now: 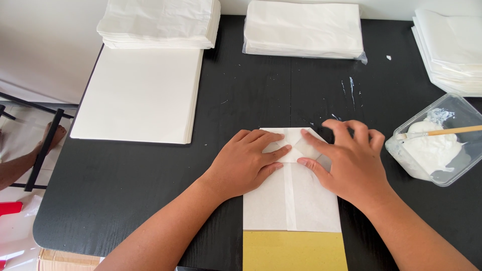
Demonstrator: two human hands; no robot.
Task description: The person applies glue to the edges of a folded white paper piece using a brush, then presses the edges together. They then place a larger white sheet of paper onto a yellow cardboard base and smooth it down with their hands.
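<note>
paper bag (pixel 291 200), lengthwise, folded end away

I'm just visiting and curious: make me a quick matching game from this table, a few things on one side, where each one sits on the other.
Things:
1. white paper bag
2. clear tub of white paste
3. flat stack of large sheets
4. yellow sheet

Places:
A. far left part of the table
B. nearest edge, below the bag
C. under both hands
D. right edge, with a brush resting in it

Pairs: 1-C, 2-D, 3-A, 4-B
</note>
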